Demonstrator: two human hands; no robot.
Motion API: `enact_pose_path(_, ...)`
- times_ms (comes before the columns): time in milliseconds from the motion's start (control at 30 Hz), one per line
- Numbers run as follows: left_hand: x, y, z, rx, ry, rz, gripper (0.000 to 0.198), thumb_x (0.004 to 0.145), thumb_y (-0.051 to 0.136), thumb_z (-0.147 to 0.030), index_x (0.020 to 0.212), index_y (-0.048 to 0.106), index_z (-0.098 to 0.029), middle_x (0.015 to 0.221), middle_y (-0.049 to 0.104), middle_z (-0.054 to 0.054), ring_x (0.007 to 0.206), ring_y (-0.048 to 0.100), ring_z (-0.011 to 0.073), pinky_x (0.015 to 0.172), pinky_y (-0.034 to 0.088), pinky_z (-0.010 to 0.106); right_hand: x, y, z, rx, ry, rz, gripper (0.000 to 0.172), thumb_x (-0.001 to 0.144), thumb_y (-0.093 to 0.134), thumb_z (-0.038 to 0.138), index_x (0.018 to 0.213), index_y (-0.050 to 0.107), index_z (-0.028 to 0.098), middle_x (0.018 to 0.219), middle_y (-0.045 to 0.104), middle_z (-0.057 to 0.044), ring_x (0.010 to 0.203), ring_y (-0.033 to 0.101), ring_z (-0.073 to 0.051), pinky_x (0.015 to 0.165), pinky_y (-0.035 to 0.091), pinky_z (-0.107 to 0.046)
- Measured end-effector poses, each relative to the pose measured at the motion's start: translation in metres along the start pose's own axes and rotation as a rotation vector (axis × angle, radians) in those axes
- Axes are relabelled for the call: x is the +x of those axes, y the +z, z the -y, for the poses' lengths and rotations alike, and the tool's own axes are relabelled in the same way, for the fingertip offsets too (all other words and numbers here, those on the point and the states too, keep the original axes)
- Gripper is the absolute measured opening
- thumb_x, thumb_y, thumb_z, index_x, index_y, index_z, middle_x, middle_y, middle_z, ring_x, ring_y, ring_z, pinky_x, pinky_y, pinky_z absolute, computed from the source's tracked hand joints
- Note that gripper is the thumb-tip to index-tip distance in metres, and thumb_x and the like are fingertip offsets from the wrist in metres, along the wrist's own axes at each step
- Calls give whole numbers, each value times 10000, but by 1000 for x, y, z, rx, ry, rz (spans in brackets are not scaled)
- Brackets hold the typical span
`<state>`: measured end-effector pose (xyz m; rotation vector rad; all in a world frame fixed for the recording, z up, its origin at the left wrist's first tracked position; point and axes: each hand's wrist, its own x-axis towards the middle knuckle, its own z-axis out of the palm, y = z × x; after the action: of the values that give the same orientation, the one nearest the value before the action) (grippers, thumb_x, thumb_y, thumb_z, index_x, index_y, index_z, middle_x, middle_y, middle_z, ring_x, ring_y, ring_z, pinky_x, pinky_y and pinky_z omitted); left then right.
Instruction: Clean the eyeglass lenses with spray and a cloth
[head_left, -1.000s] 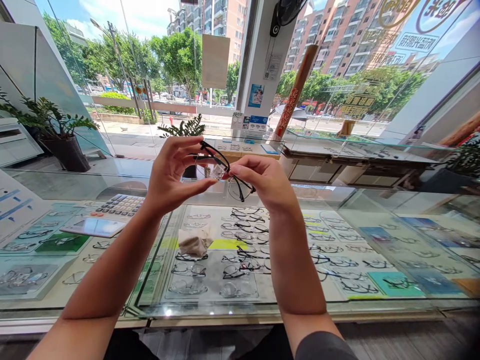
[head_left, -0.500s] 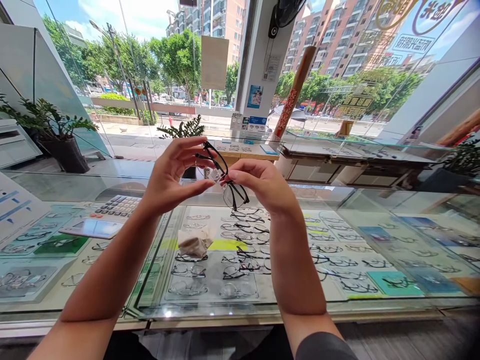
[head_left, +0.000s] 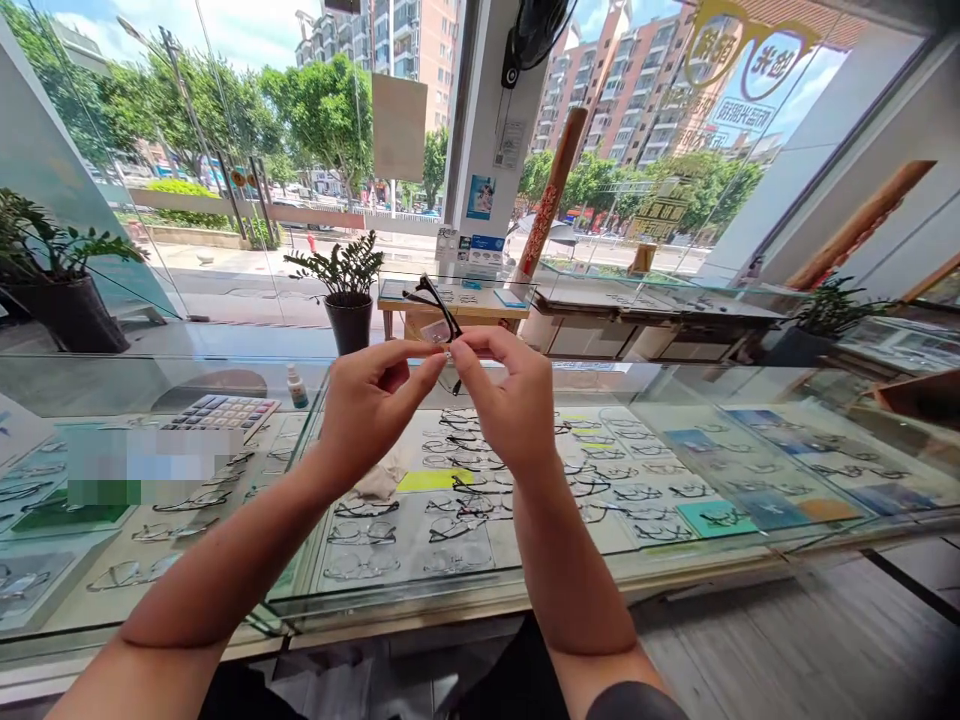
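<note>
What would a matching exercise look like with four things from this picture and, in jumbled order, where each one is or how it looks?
Things:
1. glasses
2. calculator
3. cloth
4. bottle

Places and states:
A. beige and crumpled
B. at the fingertips of the left hand and right hand
C. upright, with a white top
D. left of the bottle in the picture

Right pairs: 1-B, 2-D, 3-A, 4-C

Left hand [head_left: 379, 400], right hand [head_left: 514, 405] close together, fingertips [head_left: 434, 367] pinched; forearms [head_left: 255, 550] slanting inward
</note>
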<state>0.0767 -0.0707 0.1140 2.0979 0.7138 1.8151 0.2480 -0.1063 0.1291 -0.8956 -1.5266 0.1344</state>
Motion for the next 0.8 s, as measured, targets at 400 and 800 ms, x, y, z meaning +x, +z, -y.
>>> enact_pose_path(400, -14, 58, -3, -266, -424, 358, 390, 832, 899, -573, 885, 883, -187, 572, 414, -49, 574, 299, 103, 547, 195, 267, -65, -44, -12, -238, 146, -91, 155, 1042, 658, 352, 1040, 777, 254, 1120, 866, -92, 1071, 806, -297, 1008, 611, -478)
enact_pose_path(800, 14, 160, 14, 319, -185, 777, 227, 903, 680, -317, 913, 864, -185, 750, 722, 29, 687, 588, 171, 639, 357, 317, -57, -197, -179, -620, 534, -308, 93, 924, 531, 179, 980, 580, 234, 885, 685, -34, 802, 571, -201, 811, 444, -330)
